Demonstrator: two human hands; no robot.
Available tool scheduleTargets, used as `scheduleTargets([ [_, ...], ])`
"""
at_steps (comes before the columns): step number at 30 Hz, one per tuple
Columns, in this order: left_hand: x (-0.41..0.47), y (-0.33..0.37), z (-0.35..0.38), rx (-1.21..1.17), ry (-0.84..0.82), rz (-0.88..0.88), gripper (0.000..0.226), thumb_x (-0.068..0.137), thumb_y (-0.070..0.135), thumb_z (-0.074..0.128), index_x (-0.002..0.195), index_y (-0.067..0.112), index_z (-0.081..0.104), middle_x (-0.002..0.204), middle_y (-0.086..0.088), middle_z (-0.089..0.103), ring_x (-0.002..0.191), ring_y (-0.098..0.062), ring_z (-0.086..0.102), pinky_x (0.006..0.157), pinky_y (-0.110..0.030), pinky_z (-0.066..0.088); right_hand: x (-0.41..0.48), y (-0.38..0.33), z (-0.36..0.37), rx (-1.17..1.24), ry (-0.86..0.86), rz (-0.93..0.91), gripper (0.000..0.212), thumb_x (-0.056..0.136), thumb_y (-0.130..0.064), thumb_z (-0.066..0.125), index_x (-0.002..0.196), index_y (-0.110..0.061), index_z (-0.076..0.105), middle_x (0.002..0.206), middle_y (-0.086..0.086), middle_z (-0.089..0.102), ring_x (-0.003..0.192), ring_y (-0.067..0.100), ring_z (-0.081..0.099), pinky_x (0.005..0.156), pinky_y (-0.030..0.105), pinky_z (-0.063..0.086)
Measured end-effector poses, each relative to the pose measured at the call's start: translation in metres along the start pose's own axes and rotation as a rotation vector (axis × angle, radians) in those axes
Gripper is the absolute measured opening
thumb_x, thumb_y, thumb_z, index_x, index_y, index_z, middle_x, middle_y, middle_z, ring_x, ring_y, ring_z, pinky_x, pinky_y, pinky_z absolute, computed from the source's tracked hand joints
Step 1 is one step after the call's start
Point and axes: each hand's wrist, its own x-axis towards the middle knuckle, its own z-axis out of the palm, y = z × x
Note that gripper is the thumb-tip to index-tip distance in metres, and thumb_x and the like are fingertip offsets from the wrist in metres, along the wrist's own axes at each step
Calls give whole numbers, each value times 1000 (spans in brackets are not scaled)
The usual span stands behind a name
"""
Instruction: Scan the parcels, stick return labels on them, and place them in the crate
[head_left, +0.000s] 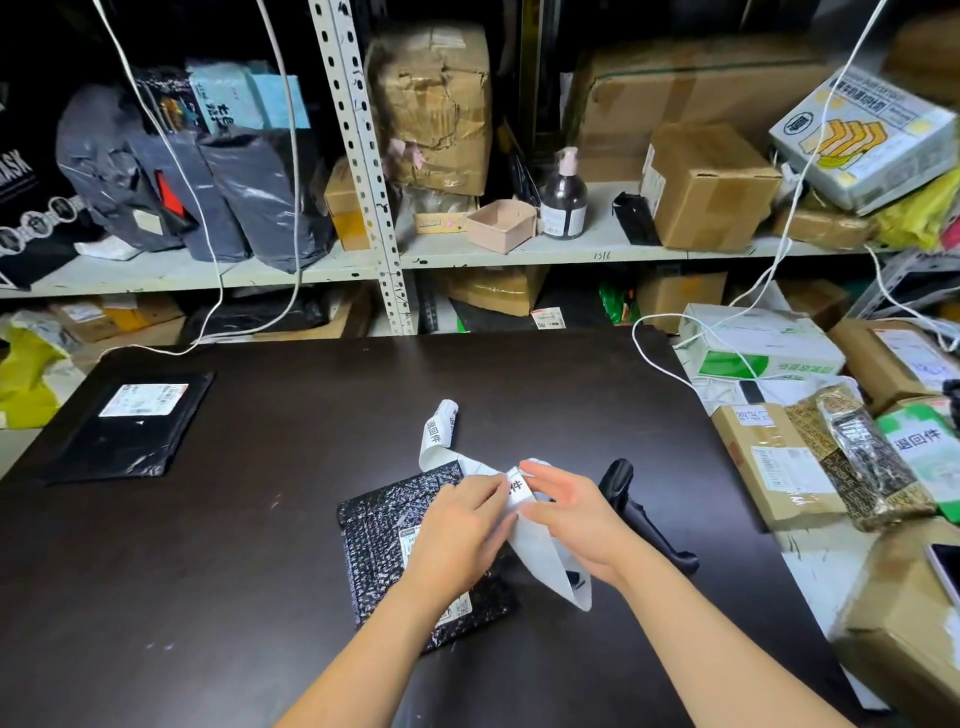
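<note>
Left hand (457, 525) and right hand (576, 519) both pinch the label strip (540, 551) directly above the black bubble mailer (374, 545) lying near the front edge of the desk (234, 571), probably so a peeled label drops straight on, with the scanner (639, 514) parked just beside.

**Label strip** (436, 436), curled upper end: 退回件 in black on white, reading down the strip.
**Sticker** (516, 491) on the same strip, pinched between left hand (457, 530) and right hand (576, 519): only 件 shows.
**Green-and-white parcel** (922, 447), right edge: 退回件 on a white patch.
**Black box** (15, 176), far left: white capitals "MASK", cut by the frame edge.
**Printed box** (862, 140), upper right: 厚 in a ring, tilted; the other lines are blurred.
**Shelf edge** (601, 255): handwritten digits, perhaps 7316.
**Shipping labels** on the black mailer (130, 431) and the bubble mailer (374, 545): print too small to read.
</note>
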Motion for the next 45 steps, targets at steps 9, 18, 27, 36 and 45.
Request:
scheduleTargets([
  [9,0,2,-4,-98,-6,-117,18,100,28,54,104,19,70,104,13,67,92,-14,61,72,-39,49,-4,-6,8,-45,11,-31,53,95,-12,71,144,-23,56,140,-6,61,134,9,53,112,34,46],
  [18,-1,6,-5,-543,-48,-525,21,97,23,66,112,28,79,107,38,64,113,12,58,85,0,40,3,1,5,-208,-11,-88,58,94,-8,70,147,-25,53,144,-8,56,106,-24,56,83,5,48],
  [27,0,0,-24,-418,212,-760,29,103,26,53,80,12,64,74,0,63,68,-15,54,67,-37,46,3,0,0,-515,303,41,50,90,1,55,135,-19,61,130,8,61,107,21,60,79,20,52],
  [36,-27,-19,-40,49,247,-364,4,94,15,72,90,13,74,94,5,68,87,-19,61,69,-33,45,4,-42,72,8,164,56,26,91,-33,73,109,-16,67,76,7,77,58,9,66,55,20,51],
  [45,-69,-46,-56,-478,155,-789,62,71,59,84,125,38,62,104,13,72,93,-5,69,82,-18,52,17,-38,111,-79,94,28,32,85,-8,75,113,-20,66,81,3,76,58,5,69,59,18,52],
])
